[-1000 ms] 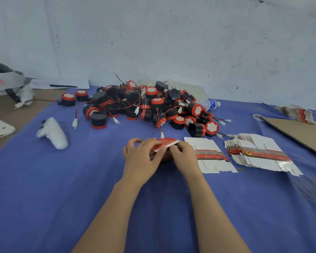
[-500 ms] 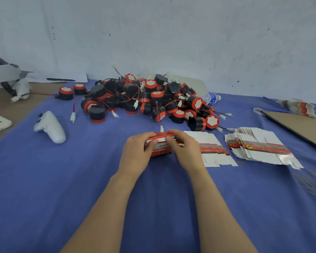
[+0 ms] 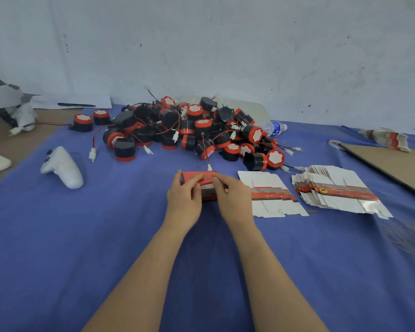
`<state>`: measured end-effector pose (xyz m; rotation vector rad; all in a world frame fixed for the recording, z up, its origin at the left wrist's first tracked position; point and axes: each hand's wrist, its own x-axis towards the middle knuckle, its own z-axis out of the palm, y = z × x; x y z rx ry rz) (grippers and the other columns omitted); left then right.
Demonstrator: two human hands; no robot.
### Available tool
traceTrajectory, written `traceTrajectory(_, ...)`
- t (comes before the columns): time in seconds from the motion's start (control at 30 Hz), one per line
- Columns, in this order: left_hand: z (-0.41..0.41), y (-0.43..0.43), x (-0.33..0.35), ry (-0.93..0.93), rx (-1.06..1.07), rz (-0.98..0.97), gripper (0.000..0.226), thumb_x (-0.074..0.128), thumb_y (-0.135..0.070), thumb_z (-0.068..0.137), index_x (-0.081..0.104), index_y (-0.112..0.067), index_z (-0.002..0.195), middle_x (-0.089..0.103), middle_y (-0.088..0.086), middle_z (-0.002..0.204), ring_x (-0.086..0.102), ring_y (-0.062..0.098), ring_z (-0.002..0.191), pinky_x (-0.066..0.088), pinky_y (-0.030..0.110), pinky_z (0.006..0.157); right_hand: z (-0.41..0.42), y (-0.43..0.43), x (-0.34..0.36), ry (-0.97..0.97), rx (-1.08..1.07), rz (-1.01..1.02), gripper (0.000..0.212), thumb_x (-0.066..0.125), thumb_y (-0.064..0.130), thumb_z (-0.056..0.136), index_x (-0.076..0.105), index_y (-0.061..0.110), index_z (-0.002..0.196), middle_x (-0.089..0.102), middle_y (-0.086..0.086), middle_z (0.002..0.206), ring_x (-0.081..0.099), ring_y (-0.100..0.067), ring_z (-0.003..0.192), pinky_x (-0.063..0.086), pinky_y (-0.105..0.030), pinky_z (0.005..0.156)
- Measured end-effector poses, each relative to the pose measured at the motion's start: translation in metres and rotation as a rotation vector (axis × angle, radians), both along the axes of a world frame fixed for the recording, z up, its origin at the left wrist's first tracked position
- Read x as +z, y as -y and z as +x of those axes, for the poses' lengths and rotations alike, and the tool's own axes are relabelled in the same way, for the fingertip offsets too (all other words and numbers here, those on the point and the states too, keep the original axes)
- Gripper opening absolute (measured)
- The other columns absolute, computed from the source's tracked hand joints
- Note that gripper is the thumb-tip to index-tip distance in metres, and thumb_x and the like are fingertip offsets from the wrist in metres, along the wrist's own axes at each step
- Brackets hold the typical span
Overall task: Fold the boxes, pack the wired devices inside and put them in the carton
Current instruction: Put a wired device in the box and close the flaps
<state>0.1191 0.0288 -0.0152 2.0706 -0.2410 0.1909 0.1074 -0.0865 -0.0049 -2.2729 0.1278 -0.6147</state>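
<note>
A small red and white box (image 3: 203, 180) stands on the blue cloth in the middle of the table. My left hand (image 3: 185, 196) grips its left end and my right hand (image 3: 233, 196) grips its right side, fingertips on the red top. Behind it lies a pile of black and red wired devices (image 3: 189, 130). Two stacks of flat unfolded boxes lie to the right, one close (image 3: 271, 195) and a thicker one farther right (image 3: 336, 190). A brown carton flap (image 3: 388, 164) shows at the right edge.
A white controller (image 3: 62, 167) lies at the left on the blue cloth (image 3: 82, 236). A water bottle (image 3: 274, 127) lies behind the pile. More flat boxes (image 3: 386, 138) sit at the far right. A headset (image 3: 3, 101) and a paper with a pen (image 3: 76, 104) are at the far left.
The box's raised red flap has gone down and the box now looks closed. Both hands stay on it, with fingers now on its top.
</note>
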Motion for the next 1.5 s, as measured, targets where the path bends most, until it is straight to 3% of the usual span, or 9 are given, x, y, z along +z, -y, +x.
traceTrajectory(0.17,0.001,-0.001,0.007,-0.052,0.077,-0.202,0.031,0.043,-0.03,0.101,0.058,-0.016,0.124,0.046,0.0,0.139,0.047,0.013,0.12,0.043,0.025,0.094,0.004,-0.008,0.001,-0.022,-0.109,0.338,0.023,0.046,0.035,0.099,0.064,0.022,0.093,0.058,0.016,0.077,0.053,0.0,0.07,0.035,-0.009,0.057)
traceTrajectory(0.37,0.002,0.006,0.007,-0.128,0.188,-0.356,0.015,0.055,-0.024,0.095,0.046,-0.022,0.106,0.049,-0.006,0.111,0.052,0.013,0.096,0.044,0.025,0.077,0.007,-0.008,0.003,-0.077,-0.103,0.818,0.001,0.057,0.02,0.093,0.058,0.02,0.094,0.063,0.002,0.096,0.058,-0.013,0.088,0.049,-0.025,0.069)
traceTrajectory(0.53,0.0,0.011,0.01,-0.205,0.201,-0.348,0.061,0.05,-0.026,0.095,0.021,-0.017,0.148,0.045,-0.004,0.136,0.051,0.02,0.117,0.044,0.032,0.09,0.006,-0.011,0.0,-0.071,-0.071,0.731,0.004,0.056,0.019,0.094,0.055,0.021,0.091,0.059,0.01,0.087,0.055,-0.002,0.079,0.041,-0.015,0.06)
traceTrajectory(0.77,0.003,0.009,0.007,-0.168,0.159,-0.259,0.059,0.048,-0.024,0.097,0.024,-0.027,0.15,0.037,-0.001,0.148,0.042,0.018,0.13,0.038,0.03,0.097,0.006,-0.006,-0.002,-0.145,-0.063,0.73,0.009,0.057,0.019,0.094,0.054,0.019,0.103,0.058,0.007,0.095,0.054,-0.004,0.083,0.04,-0.015,0.061)
traceTrajectory(0.93,0.004,0.01,0.012,-0.298,0.191,-0.418,0.024,0.047,-0.017,0.095,0.043,-0.011,0.119,0.058,0.008,0.116,0.051,0.009,0.077,0.04,0.024,0.063,0.01,-0.016,0.002,-0.231,-0.045,0.515,0.023,0.041,0.016,0.097,0.061,0.01,0.108,0.062,0.001,0.094,0.052,-0.006,0.073,0.035,-0.016,0.055)
traceTrajectory(1.1,-0.01,0.012,0.032,-0.162,0.049,-0.591,0.043,0.036,-0.017,0.103,0.036,-0.029,0.144,0.05,-0.002,0.136,0.05,0.013,0.117,0.042,0.028,0.095,-0.004,-0.021,0.02,-0.096,-0.012,0.642,0.018,0.043,0.03,0.1,0.05,0.018,0.111,0.06,0.002,0.102,0.056,-0.012,0.092,0.045,-0.024,0.076)
traceTrajectory(1.2,-0.022,0.032,0.063,-0.032,-0.118,-0.696,0.04,0.039,-0.023,0.103,0.036,-0.034,0.142,0.054,-0.001,0.131,0.059,0.013,0.111,0.054,0.024,0.084,-0.026,0.002,0.05,0.097,-0.018,0.788,0.022,0.046,0.033,0.1,0.052,0.02,0.117,0.065,0.0,0.103,0.062,-0.011,0.089,0.052,-0.03,0.085)
traceTrajectory(1.3,-0.047,0.083,0.098,0.026,-0.258,-0.747,0.039,0.042,-0.017,0.102,0.042,-0.024,0.14,0.058,0.004,0.126,0.064,0.016,0.103,0.057,0.022,0.07,-0.069,0.053,0.083,0.288,-0.136,0.761,0.015,0.051,0.031,0.097,0.052,0.024,0.11,0.066,0.004,0.088,0.063,-0.006,0.076,0.051,-0.017,0.068)
traceTrajectory(1.5,-0.173,0.266,0.154,-0.19,-0.65,-0.718,0.023,0.048,-0.017,0.099,0.053,-0.017,0.122,0.063,0.013,0.116,0.065,0.027,0.101,0.055,0.043,0.086,-0.225,0.199,0.143,0.502,-0.71,0.641,0.028,0.054,0.035,0.096,0.049,0.012,0.111,0.065,-0.012,0.106,0.065,-0.023,0.091,0.053,-0.045,0.088)
